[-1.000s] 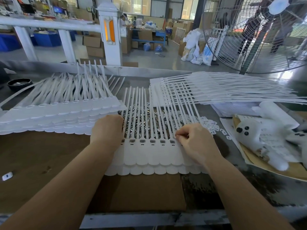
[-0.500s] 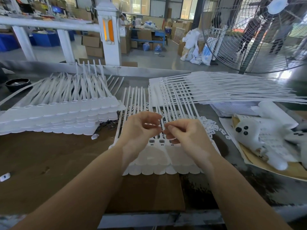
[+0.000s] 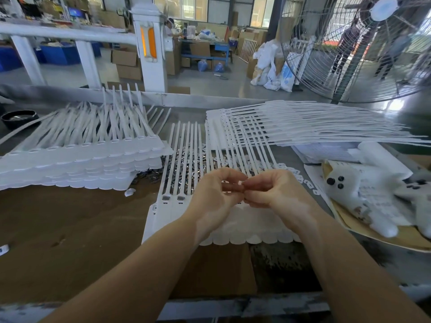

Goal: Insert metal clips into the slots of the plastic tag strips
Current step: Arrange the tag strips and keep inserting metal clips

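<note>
Hands, left [image 3: 213,197] and right [image 3: 277,194], hide fingertips' contents above tag strip [image 3: 163,213].

Bright window daylight, fisheye-bent edges, slight blur.

A factory floor: stacks of white tag strips [image 3: 77,159] crowd the bench [image 3: 70,229], cardboard cartons [image 3: 126,59] sit at 11 o'clock, filled sacks [image 3: 272,71] at 1 o'clock, and a big industrial fan [image 3: 363,47] beyond.
</note>
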The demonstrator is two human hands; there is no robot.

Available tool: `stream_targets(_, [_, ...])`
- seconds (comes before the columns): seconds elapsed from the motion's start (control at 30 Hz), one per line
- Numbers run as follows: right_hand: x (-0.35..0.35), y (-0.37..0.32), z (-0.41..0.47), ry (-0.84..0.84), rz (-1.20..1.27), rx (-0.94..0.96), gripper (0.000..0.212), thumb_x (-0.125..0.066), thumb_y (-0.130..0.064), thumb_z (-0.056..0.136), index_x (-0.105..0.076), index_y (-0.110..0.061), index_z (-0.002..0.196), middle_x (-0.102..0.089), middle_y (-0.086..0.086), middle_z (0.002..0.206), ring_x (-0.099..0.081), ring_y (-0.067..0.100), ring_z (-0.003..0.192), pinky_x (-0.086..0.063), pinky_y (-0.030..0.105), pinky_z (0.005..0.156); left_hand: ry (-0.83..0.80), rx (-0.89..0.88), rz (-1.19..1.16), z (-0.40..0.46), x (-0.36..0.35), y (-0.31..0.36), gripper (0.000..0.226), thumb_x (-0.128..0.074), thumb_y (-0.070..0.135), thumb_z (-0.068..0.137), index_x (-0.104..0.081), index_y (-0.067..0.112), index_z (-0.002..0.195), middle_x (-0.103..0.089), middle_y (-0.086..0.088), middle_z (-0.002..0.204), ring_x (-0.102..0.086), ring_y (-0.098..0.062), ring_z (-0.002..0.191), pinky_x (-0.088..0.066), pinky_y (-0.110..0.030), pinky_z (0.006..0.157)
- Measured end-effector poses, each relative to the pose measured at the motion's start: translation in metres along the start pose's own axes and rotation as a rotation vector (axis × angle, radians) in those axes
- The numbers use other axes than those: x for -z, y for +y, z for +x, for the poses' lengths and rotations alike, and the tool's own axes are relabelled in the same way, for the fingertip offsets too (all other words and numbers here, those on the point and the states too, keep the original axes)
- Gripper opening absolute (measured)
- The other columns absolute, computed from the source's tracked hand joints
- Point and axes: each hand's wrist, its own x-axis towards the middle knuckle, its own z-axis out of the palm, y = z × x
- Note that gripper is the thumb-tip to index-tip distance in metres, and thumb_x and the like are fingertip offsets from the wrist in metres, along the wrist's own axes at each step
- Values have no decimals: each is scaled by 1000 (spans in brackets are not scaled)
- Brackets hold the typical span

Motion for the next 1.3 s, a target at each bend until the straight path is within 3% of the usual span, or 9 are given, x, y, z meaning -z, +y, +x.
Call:
stream_targets(0.17, [12,1,0,101,-181,35,18,-70,0,79,-71,-11,93,-72,2,81,-69,9,71,-53,14,61,53,-138,482,-4,-15,-6,15,-63,17,87,-64,29,95,-48,19,97,-53,1,88,-43,-10,81])
stream_targets(0.37, [28,2,0,186,-280,55,12,-64,0,84,-71,-9,83,-69,6,71,-64,6,56,-53,14,56,-44,-303,815,-9,-22,-20,30,-48,32,95,-59,26,122,-52,10,122,-42,-10,115,-26,-20,99])
stream_targets(0.5, [37,5,-2,209,-339,44,8,-64,-1,85,-70,-5,85,-68,8,69,-61,5,54,-51,14,54,-73,-316,867,-8,-21,-22,36,-44,39,96,-53,31,129,-49,13,132,-38,-9,121,-21,-22,103])
stream_targets(0.63, [46,10,-4,263,-385,4,5,-67,-5,83,-71,-8,84,-69,9,70,-63,14,60,-53,25,64,-88,-305,884,-8,-20,-23,36,-43,40,96,-52,31,129,-48,13,133,-38,-9,122,-22,-24,104])
stream_targets(0.77, [49,11,-6,281,-356,-23,6,-67,-3,82,-68,-8,79,-68,9,69,-60,9,54,-49,12,50,-91,-300,895,-8,-21,-23,36,-43,41,96,-52,32,130,-48,14,132,-38,-9,122,-23,-25,103])
stream_targets(0.93, [56,13,-8,332,-400,-15,10,-68,-10,83,-68,-17,75,-62,-10,68,-55,-2,59,-37,8,50,-95,-303,902,-9,-20,-24,36,-42,41,96,-52,32,130,-48,14,132,-38,-9,121,-23,-23,102])
stream_targets(1.0, [59,15,-7,337,-440,-22,4,-68,-14,84,-71,-15,84,-58,-15,69,-51,-5,60,-32,9,49,-95,-302,902,-9,-20,-24,36,-42,41,96,-52,32,130,-48,14,132,-38,-9,121,-23,-23,102])
stream_targets(1.13, [64,18,-4,334,-503,-29,15,-65,-14,87,-71,-7,98,-58,-5,82,-46,-4,67,-31,11,54,-97,-294,898,-9,-20,-24,36,-43,41,96,-52,31,129,-47,14,132,-38,-9,121,-22,-24,102])
stream_targets(1.3, [66,20,1,270,-553,-121,15,-63,-17,88,-71,-9,98,-57,-1,89,-43,-1,68,-31,15,55,-100,-290,894,-10,-21,-23,36,-42,41,96,-52,31,130,-48,14,132,-38,-10,121,-23,-25,102])
